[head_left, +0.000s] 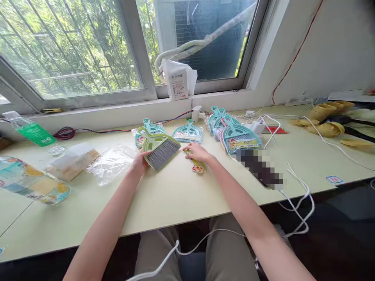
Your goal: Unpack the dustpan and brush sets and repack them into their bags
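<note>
Fingers of the left hand (140, 161) are clamped on the left edge of a green dustpan (152, 137), thumb on its upper face, the pan tilted just above the table (166, 203). A brush (164, 153) with grey bristles sits in the pan, to the right of those fingers. Fingers of the right hand (197, 151) are bent over the upper part of a printed yellow-and-red card (198, 167), which slants toward the person below them; whether they pinch it or only touch it, I cannot tell. Just beyond the right fingers lies a wrapped blue dustpan set (187, 134), and beyond the left fingers another blue set (159, 128), partly hidden by the green pan. Near the left fingers, on their left, is crumpled clear plastic (111, 162), then a carton (73, 160) and, farther out, a printed pouch (32, 181). Well to the right of the right fingers are a pile of wrapped blue sets (241, 134) and a pixelated dark object (260, 169)
</note>
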Demonstrator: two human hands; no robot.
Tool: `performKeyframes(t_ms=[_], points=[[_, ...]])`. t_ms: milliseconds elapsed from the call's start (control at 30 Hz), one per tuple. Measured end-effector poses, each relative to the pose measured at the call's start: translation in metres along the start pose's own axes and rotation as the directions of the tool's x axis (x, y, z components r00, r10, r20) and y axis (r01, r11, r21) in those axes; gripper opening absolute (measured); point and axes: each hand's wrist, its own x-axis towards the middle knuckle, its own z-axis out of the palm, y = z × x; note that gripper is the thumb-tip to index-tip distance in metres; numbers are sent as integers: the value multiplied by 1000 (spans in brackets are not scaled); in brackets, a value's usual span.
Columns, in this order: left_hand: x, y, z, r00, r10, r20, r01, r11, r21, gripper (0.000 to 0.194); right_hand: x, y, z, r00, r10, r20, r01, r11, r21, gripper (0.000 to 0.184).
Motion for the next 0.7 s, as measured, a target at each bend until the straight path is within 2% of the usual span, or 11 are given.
performKeyframes(t_ms=[200,267,333,400,467,533,600,633,700], points=[[-2,1,2,1000,-8,-16,9,1000,2,41,1,3,1,994,100,-49,-99,995,9,25],[-2,1,1,1000,0,6,0,1000,5,42,1,5,0,990,127,-62,-123,990,73,25],[-3,2,1,999,13,47,-14,1000,19,42,-1,6,-4,989,140,-41,-127,965,230,24],[-5,2,2,995,20,95,-24,999,39,43,-3,2,-8,994,106,25,-105,875,473,26],[-8,1,3,988,18,151,-25,999,46,44,-6,-8,-10,998,13,60,-51,707,705,32],[-11,-2,7,977,32,212,-40,999,34,46,-7,-22,-7,1000,-23,-21,30,538,842,40],[-15,-6,12,963,50,266,-58,998,22,48,-6,-36,1,977,61,-203,151,471,869,41],[-17,-9,15,955,54,291,-63,998,20,49,-6,-42,7,946,126,-297,202,489,849,38],[-21,-13,22,941,56,335,-66,998,18,51,-5,-52,18,875,223,-430,224,602,767,31]])
